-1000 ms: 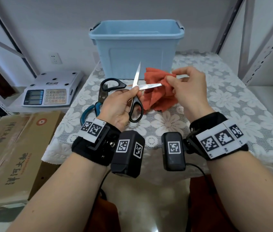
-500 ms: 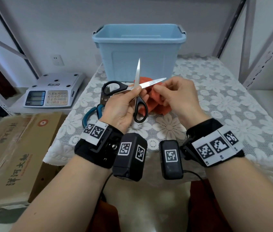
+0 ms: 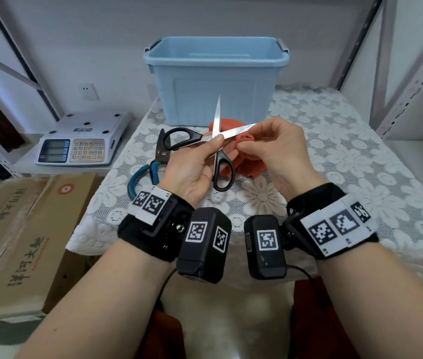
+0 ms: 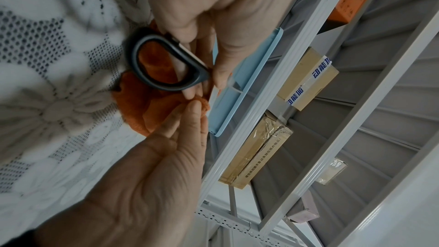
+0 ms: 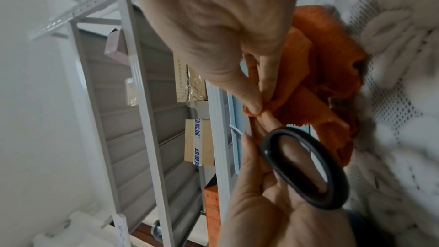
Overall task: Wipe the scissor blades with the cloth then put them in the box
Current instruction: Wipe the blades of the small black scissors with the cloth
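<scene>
scissors [image 3: 217,141] open in left hand [image 3: 192,168], orange cloth [image 3: 244,151] in right hand [image 3: 275,149]

The crumpled orange cloth [image 3: 241,149] is mostly hidden behind both hands, and the right hand [image 3: 275,149] covers where the black-handled steel scissors' [image 3: 218,141] right blade meets it. A second pair of blue-handled shears [image 3: 148,169] lies half-hidden behind the left hand [image 3: 194,167].

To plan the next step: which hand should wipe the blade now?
Right. The right hand already pinches the orange cloth beside the blade; the left hand holds the open scissors.
</scene>
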